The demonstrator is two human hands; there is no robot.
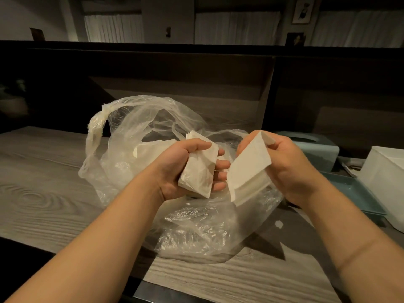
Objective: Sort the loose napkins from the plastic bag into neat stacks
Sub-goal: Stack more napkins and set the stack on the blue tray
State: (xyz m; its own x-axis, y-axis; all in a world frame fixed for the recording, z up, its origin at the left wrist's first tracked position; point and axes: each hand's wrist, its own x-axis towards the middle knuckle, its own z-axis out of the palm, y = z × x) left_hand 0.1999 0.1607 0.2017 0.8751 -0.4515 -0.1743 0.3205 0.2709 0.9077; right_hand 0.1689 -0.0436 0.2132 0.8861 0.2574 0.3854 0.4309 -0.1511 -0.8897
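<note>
Head view: hands (185, 169) grip napkins (249, 171)

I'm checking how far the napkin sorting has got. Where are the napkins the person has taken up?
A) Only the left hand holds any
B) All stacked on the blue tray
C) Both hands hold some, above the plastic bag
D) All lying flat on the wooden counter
C: the left hand grips a rumpled bunch of napkins and the right hand pinches a flat napkin stack, both above the plastic bag.

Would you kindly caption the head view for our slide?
Left hand and right hand each grip folded napkins above a clear plastic bag on a wood-grain table.
</note>
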